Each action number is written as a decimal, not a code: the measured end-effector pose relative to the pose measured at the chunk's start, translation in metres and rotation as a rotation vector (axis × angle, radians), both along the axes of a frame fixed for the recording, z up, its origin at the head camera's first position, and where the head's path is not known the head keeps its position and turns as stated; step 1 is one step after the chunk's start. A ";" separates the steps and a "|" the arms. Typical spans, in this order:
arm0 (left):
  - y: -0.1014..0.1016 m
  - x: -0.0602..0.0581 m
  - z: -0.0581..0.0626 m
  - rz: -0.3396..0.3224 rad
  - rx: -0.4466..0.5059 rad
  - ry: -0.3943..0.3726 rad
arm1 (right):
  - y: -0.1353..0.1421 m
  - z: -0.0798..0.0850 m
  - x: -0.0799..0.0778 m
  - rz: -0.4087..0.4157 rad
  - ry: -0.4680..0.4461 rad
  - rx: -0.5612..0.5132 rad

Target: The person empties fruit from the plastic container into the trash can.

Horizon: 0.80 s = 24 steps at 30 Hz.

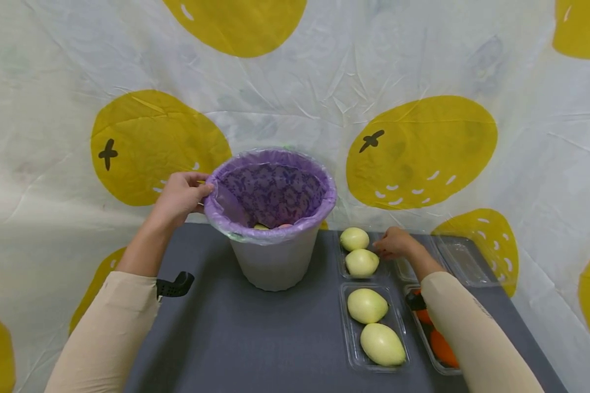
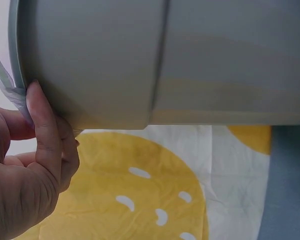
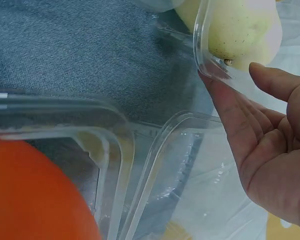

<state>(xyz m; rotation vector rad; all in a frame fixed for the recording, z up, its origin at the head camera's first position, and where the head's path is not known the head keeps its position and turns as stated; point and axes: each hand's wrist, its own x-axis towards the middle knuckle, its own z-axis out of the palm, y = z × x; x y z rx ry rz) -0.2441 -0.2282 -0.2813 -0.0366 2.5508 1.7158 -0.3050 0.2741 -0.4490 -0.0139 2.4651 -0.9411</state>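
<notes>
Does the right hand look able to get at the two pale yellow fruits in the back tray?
Probably yes. The right hand is close beside those pale yellow fruits, and nothing is seen covering them from above. Only the clear tray's rim seems to lie between.

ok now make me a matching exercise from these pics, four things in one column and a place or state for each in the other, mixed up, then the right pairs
Column one
1. left hand
2. right hand
3. bin
4. orange fruit

Column two
A. lined with a purple bag
B. partly hidden behind the right sleeve
C. gripping a rim
D. at the edge of a clear tray that holds pale yellow fruit

Right pairs: 1-C, 2-D, 3-A, 4-B
</notes>
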 end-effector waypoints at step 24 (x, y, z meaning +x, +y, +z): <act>0.001 0.000 0.002 0.003 0.015 -0.020 | 0.000 -0.007 -0.001 -0.091 0.005 -0.142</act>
